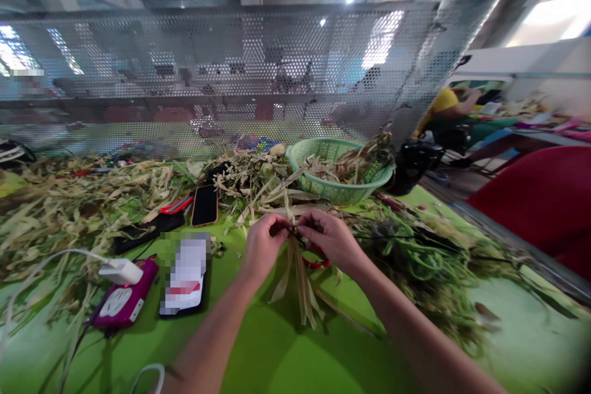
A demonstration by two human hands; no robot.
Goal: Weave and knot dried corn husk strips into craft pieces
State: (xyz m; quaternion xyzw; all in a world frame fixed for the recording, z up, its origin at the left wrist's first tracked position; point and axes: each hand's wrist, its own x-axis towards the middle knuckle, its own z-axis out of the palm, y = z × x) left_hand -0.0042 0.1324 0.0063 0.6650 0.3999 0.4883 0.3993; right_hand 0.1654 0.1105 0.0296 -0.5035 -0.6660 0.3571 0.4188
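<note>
Over the middle of the green table, my left hand [264, 243] and my right hand [330, 239] meet with fingertips pinched together. Between them is a dark, thin cord [292, 230], which both hands seem to grip at the neck of a bundle of dry, pale husk strips [302, 289]. The strips' loose ends fan out downward beneath my fingers, and their upper part rises toward the basket. Part of the cord is hidden by my fingers. Just below my right hand lies a red loop-shaped thing [317, 263], partly covered.
Dry husks [92, 203] cover the table's left side. Behind my hands stands a green plastic basket [341, 191] of husks. Green fibres [420, 258] lie right. Two phones [205, 205], a red cutter [176, 204] and a magenta power bank [124, 301] with a white cable lie left. A perforated panel [221, 80] closes the back.
</note>
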